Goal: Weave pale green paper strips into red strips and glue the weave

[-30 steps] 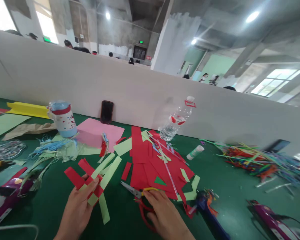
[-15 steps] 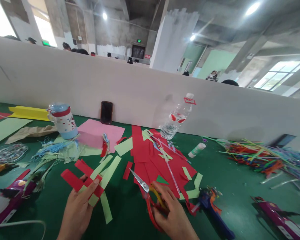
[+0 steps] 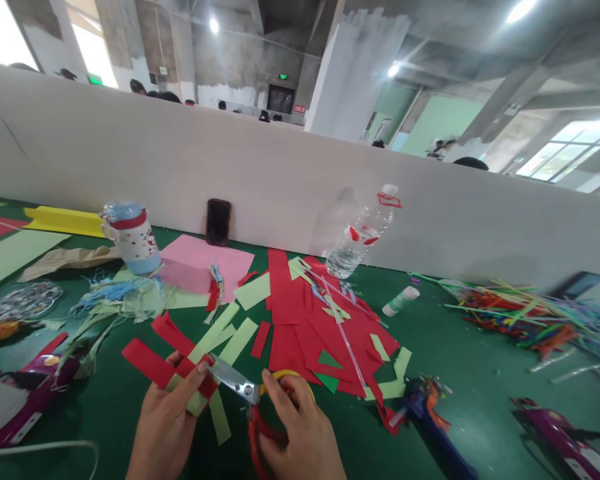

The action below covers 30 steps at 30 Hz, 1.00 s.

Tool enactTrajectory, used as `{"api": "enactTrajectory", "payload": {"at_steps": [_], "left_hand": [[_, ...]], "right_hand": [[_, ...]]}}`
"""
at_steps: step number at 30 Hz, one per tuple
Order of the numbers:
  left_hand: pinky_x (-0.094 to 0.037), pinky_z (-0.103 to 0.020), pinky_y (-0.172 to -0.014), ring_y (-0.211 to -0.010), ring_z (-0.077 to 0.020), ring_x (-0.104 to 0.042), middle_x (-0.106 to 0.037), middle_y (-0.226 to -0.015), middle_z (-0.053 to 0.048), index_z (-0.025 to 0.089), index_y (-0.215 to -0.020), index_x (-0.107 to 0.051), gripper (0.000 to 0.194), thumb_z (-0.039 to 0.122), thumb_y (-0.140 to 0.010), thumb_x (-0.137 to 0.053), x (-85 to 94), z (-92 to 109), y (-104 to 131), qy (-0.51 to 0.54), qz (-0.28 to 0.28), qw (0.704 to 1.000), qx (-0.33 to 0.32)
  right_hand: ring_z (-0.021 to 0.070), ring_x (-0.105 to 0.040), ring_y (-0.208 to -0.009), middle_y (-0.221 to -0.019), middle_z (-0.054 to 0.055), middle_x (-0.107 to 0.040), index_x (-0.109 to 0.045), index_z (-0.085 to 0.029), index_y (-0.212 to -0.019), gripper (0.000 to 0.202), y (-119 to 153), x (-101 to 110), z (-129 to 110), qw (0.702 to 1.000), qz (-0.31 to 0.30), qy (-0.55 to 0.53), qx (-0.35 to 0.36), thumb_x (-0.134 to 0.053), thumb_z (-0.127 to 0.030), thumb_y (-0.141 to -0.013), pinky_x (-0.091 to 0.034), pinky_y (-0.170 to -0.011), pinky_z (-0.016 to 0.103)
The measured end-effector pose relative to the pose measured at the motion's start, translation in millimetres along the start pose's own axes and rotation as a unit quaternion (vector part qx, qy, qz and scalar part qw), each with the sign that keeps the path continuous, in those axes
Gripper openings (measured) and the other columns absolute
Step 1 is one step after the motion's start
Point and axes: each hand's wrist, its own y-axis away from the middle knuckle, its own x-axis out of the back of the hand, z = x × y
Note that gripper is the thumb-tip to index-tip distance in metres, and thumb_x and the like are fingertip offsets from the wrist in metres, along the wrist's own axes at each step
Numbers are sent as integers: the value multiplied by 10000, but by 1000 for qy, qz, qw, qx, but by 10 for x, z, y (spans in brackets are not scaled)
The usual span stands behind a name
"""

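Note:
My left hand (image 3: 167, 417) pinches a woven piece of red and light green paper strips (image 3: 147, 361), whose loose ends fan out to the upper left and upper right. In my right hand (image 3: 300, 427) are scissors (image 3: 237, 383) with red and yellow handles. Their blades point left and reach the woven piece beside my left thumb; whether they are parted there is hard to tell. One pale green strip (image 3: 220, 417) hangs below the weave. Red paper sheets (image 3: 300, 340) with green scraps and thin strips on top lie just beyond my hands.
A water bottle (image 3: 363, 237), a glue stick (image 3: 401, 301) and a phone (image 3: 219, 221) are near the white partition (image 3: 260, 173). A cup (image 3: 133, 240) stands left. Glue guns (image 3: 565, 433) and colourful strips (image 3: 525, 313) lie right; another purple glue gun (image 3: 25, 407) is left.
My right hand has moved left with the scissors, bringing the blades from above the table to the woven paper. My left hand keeps its hold, and the view has shifted slightly.

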Motion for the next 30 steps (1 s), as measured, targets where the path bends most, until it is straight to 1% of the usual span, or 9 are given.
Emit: {"api": "enactTrajectory", "payload": {"at_steps": [3,6,9,12,16,20,25,30], "left_hand": [[-616,-289,-616,-736,-238,-749,-770,-810,-17,224,-1135,-618,683,228,-529,-933,11,-3,17,-11,-4,1000,21],[-613,-280,-605,-729,-223,-742,-770,-836,-25,232,-1167,-611,669,267,-576,-922,17,-13,27,-9,-5,999,36],[-614,-274,-629,-733,-207,-737,-766,-833,-17,240,-1189,-607,692,260,-574,-924,19,-19,36,5,-2,999,43],[-616,-268,-642,-736,-200,-735,-769,-833,-20,231,-1168,-627,695,246,-545,-936,10,-11,44,9,-3,999,38],[-617,-262,-638,-729,-190,-735,-773,-831,-18,226,-1139,-647,650,241,-555,-931,-11,5,49,12,3,999,46],[-611,-249,-620,-731,-186,-729,-771,-831,-15,221,-1137,-650,659,230,-542,-933,-8,5,56,18,2,999,49],[-619,-277,-650,-734,-188,-727,-771,-837,-25,220,-1153,-636,644,220,-575,-919,13,-3,48,18,-4,999,51],[-623,-275,-645,-734,-185,-728,-775,-845,-29,220,-1141,-642,625,224,-582,-920,2,-12,16,13,-2,999,52]], "right_hand": [[255,-708,-923,-1095,101,-634,-442,-261,-1461,742,0,-5,0,1000,6,7,7,-634,-214,-746,-629,-695,318],[243,-711,-905,-1086,103,-639,-462,-246,-1443,735,-7,-16,-9,1000,17,10,13,-624,-196,-728,-631,-690,307],[235,-713,-881,-1070,100,-643,-483,-242,-1425,742,-13,-19,-16,999,27,18,14,-609,-164,-698,-632,-676,302],[233,-718,-872,-1059,99,-647,-498,-235,-1413,748,-20,-8,-22,999,33,22,21,-593,-137,-677,-633,-667,297],[232,-722,-853,-1048,100,-649,-509,-226,-1407,750,-32,16,-30,999,34,29,23,-593,-128,-667,-633,-645,289],[224,-716,-850,-1043,92,-643,-512,-232,-1406,751,-26,23,-36,999,30,28,20,-605,-124,-669,-633,-654,282],[209,-707,-852,-1037,78,-639,-499,-250,-1419,770,-18,16,-27,999,21,25,16,-597,-115,-667,-628,-659,264],[211,-710,-857,-1040,81,-640,-510,-237,-1413,748,-20,8,3,999,25,21,21,-588,-103,-682,-622,-655,259]]}}
